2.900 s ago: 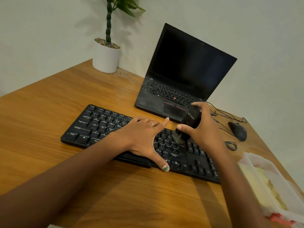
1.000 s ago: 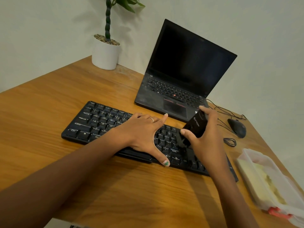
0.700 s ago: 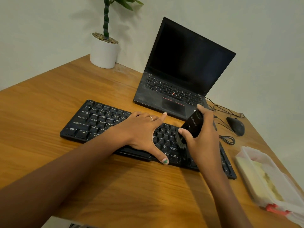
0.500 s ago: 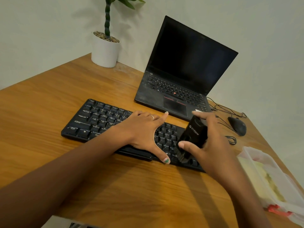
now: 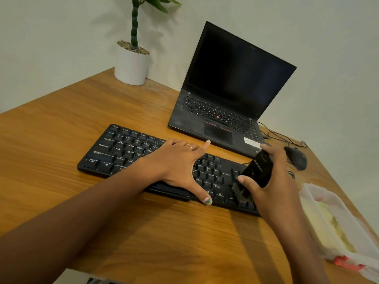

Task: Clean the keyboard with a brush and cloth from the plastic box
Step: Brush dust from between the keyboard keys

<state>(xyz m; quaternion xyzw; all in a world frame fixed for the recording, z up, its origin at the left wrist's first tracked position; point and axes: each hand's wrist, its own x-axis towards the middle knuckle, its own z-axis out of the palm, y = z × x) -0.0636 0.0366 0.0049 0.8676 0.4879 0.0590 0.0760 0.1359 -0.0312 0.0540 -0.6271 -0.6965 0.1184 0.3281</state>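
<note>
Presently: right hand [image 5: 272,181] gripped brush [image 5: 253,177] on keyboard [image 5: 127,148]; left hand [image 5: 180,165] lay flat, fingers spread. Risk: hard strokes dislodging keycaps.

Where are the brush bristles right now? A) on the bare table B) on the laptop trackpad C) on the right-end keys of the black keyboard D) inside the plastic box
C: the right hand holds the brush with its bristles down on the keys at the right end of the keyboard, while the left hand lies flat on its middle.
</note>
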